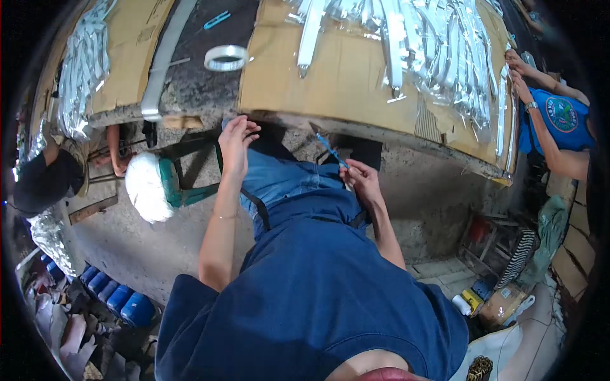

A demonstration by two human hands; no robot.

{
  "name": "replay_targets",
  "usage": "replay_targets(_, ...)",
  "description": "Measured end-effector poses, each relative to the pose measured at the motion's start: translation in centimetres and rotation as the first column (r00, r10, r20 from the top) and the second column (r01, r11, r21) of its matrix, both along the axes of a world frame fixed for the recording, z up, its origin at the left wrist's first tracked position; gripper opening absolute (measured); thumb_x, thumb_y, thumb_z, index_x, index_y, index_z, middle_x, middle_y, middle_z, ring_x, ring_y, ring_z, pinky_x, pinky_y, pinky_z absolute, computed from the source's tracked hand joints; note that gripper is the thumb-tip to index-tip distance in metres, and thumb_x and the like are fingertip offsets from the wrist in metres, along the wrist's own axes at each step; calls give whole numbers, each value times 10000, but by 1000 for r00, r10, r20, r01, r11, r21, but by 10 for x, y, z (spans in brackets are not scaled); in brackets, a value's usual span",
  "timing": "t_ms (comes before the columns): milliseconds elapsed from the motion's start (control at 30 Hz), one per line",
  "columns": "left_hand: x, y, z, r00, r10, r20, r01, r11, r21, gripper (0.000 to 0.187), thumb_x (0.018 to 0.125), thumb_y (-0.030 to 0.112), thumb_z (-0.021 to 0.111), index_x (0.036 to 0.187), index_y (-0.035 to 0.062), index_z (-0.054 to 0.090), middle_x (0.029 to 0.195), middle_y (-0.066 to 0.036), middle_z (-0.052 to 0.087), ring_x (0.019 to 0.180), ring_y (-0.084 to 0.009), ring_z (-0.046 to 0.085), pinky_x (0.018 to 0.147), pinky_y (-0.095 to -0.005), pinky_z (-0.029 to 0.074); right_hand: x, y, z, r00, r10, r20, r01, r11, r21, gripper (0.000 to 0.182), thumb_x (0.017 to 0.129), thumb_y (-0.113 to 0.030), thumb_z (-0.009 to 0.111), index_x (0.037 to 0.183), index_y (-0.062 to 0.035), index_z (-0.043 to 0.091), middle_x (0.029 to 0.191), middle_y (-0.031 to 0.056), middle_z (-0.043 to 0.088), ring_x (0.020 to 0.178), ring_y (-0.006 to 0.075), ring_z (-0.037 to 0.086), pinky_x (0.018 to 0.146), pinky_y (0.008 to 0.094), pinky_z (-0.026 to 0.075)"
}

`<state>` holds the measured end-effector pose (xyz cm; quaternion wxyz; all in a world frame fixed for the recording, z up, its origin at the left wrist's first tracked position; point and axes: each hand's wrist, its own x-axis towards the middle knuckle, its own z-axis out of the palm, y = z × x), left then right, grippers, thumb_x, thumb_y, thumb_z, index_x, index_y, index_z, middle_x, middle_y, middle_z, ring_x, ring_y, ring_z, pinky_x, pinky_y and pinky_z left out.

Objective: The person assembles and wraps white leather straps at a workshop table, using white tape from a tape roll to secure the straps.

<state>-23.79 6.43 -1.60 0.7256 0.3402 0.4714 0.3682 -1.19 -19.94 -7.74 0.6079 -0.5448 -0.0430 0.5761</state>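
Observation:
My left hand (237, 146) is raised just in front of the table edge, its fingers loosely bent and apart, with nothing visible in it. My right hand (363, 180) is near my lap, closed around slim blue thread snips (330, 150) whose narrow tip points up toward the table edge. On the cardboard-covered table (286, 82) ahead lie many white belts (311, 38) in clear plastic sleeves. A roll of clear tape (227, 58) rests on the dark part of the tabletop, below a second blue tool (217, 20) of similar shape.
More plastic-wrapped belts (86, 63) lie at the left. One pale strap (159, 82) hangs over the table edge. A white-topped stool (149, 187) stands left of me. A person in a blue top (559, 114) handles belts at the right; another sits at the left. Blue containers (136, 308) stand behind.

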Motion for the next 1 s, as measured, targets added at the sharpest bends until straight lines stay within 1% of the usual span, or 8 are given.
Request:
replay_targets(67, -27, -6, -37, 963, -74, -259, 94, 993, 68, 285, 927, 181, 587, 1124, -22, 560, 1019, -145, 621, 1000, -282, 620, 808, -403, 501, -2, -2, -14, 998, 8, 68, -8, 1000, 2, 327, 932, -57, 584, 1231, 71, 544, 1048, 170, 672, 911, 209, 663, 833, 313, 545)
replay_targets(133, -43, -13, -56, 198, 116, -973, 736, 638, 225, 336, 869, 222, 647, 1121, 10, 583, 1138, -178, 582, 1120, -336, 540, 856, -472, 472, -3, -2, -14, 997, -6, 78, 4, 1000, 28, 307, 939, -55, 569, 1221, 66, 552, 1057, 171, 672, 919, 214, 665, 848, 316, 546)
replay_targets(167, -50, -19, -67, 139, 123, -983, 763, 620, 186, 385, 794, 247, 711, 1098, 39, 601, 1170, -181, 546, 1161, -374, 474, 890, -515, 437, -4, -3, -12, 995, -8, 95, 5, 1000, 31, 307, 939, -55, 569, 1221, 66, 552, 1057, 171, 672, 919, 214, 665, 848, 316, 546)
replay_targets(433, -40, -16, -67, 272, 183, -945, 819, 472, 327, 244, 789, 239, 725, 920, 47, 652, 926, -121, 631, 904, -341, 596, 807, -443, 485, -4, -11, -17, 995, 7, 95, -18, 994, 106, 318, 940, -61, 572, 1234, 58, 553, 1073, 159, 675, 912, 187, 663, 824, 308, 547)
replay_targets(533, -15, -49, -27, 578, -223, -785, 676, 670, 307, 312, 916, 284, 606, 993, -15, 656, 842, -158, 693, 736, -285, 669, 701, -369, 525, -12, -5, -6, 966, 67, 251, -89, 993, 78, 295, 943, -61, 571, 1208, 68, 580, 1065, 152, 684, 883, 168, 662, 810, 290, 541)
replay_targets(633, 18, -95, -17, 789, -588, -178, 614, 769, 177, 544, 1001, 474, 413, 1130, -28, 575, 995, -125, 669, 917, -193, 652, 765, -325, 534, -33, 4, 10, 892, 112, 437, -174, 979, 106, 247, 913, -9, 571, 1143, 47, 642, 1002, 112, 714, 828, 147, 672, 763, 266, 536)
replay_targets(867, 49, -113, -5, 882, -326, 341, 392, 908, -146, 479, 1007, 465, 380, 982, 30, 581, 962, -157, 662, 959, -264, 641, 833, -365, 506, -59, -2, 59, 361, -29, 932, -212, 971, 112, 271, 831, 0, 633, 1095, -35, 685, 908, 141, 720, 802, 201, 707, 716, 296, 540)
replay_targets(1000, 64, -100, 1, 844, -363, 394, 503, 790, -350, 444, 1001, 438, 411, 945, 36, 592, 933, -157, 671, 978, -312, 643, 875, -416, 504, -67, -9, 76, 478, -33, 878, -112, 989, 98, 243, 828, -41, 657, 1067, -4, 680, 905, 157, 713, 781, 223, 711, 716, 314, 542)
